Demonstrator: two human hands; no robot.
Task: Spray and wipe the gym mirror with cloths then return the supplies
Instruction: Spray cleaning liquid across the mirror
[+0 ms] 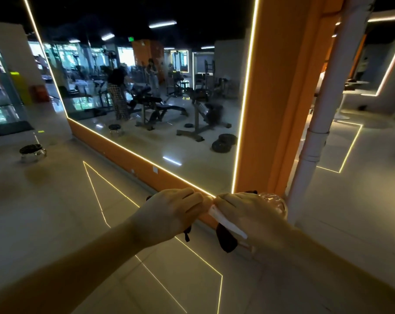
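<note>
Your left hand [169, 214] grips a cloth [187, 233], your right hand [248, 215] the spray bottle [274, 201]; likely spray the mirror [146, 91] next

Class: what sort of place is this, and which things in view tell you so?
Most likely a gym. A large wall mirror edged with light strips reflects weight benches and weight plates lying on the floor; a low round stool stands nearby.
</note>
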